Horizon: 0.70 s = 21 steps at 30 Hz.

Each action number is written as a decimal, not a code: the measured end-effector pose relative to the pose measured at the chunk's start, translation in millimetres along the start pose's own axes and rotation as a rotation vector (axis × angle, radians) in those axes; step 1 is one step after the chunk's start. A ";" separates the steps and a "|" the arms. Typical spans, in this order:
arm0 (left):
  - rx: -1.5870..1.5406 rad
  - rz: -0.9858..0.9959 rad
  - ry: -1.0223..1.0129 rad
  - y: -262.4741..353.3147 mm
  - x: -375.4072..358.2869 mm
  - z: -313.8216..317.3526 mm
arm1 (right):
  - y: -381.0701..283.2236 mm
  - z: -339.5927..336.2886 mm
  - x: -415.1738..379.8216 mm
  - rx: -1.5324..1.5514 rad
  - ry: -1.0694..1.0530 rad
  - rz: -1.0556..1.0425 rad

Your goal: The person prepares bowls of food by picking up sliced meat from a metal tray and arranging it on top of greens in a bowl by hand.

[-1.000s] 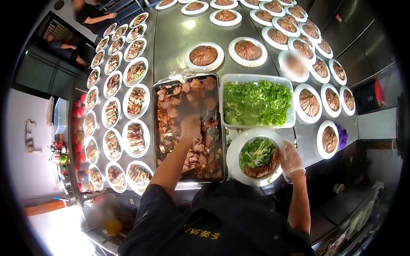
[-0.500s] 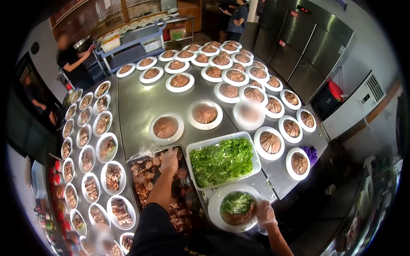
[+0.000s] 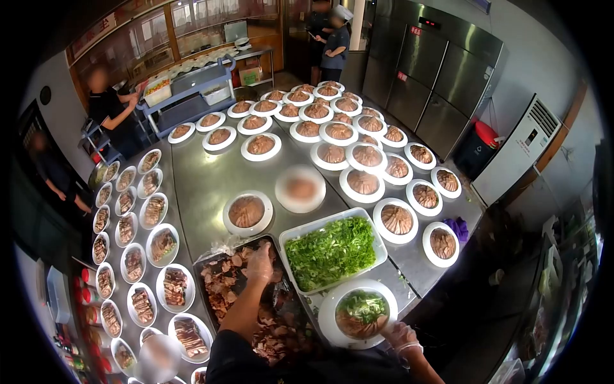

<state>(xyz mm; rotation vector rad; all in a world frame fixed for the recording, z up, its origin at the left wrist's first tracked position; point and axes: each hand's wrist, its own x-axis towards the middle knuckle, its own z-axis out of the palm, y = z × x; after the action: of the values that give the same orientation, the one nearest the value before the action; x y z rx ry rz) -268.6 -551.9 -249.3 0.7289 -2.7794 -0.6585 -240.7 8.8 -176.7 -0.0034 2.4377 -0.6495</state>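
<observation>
My left hand point(image 3: 260, 262), in a clear plastic glove, reaches into a dark tray point(image 3: 196, 274) of chopped cooked meat point(image 3: 224, 281). Its fingertips are among the pieces, and whether they grip any is hidden. My right hand point(image 3: 403, 336), also gloved, has its fingers closed at the lower right rim of a wide white plate point(image 3: 329, 313). Sliced brown meat point(image 3: 361, 326) lies in the plate's hollow, with chopped greens point(image 3: 362, 306) over its upper part. Behind this plate, a white rectangular tub point(image 3: 382, 251) holds many more chopped greens point(image 3: 329, 251).
White plates of sliced meat point(image 3: 248, 211) cover much of the steel table point(image 3: 204, 166). Oval bowls point(image 3: 174, 286) of meat line the left side. A purple cloth point(image 3: 456, 228) lies at the right edge. One person point(image 3: 115, 115) stands back left; others point(image 3: 336, 48) stand behind.
The view has shifted slightly. My left hand stays in the meat tray, a little nearer me. My right hand has slid down along the plate's rim.
</observation>
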 end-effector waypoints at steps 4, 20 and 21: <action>-0.112 0.099 0.122 -30.8 -20.6 42.9 | -5.5 -15.1 -2.8 -0.043 0.486 -0.225; -1.708 -0.076 -0.353 215.0 -174.3 -115.9 | -240.6 -56.6 -55.8 0.478 0.166 -0.829; -1.797 -0.019 -0.417 217.4 -173.0 -122.7 | -234.8 -45.8 -50.6 0.616 0.185 -0.918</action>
<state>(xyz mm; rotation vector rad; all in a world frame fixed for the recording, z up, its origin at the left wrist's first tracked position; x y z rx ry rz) -175.1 -340.3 -52.4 0.1239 -1.2261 -2.7183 -259.7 -169.4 -10.4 -0.8765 2.2077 -1.8328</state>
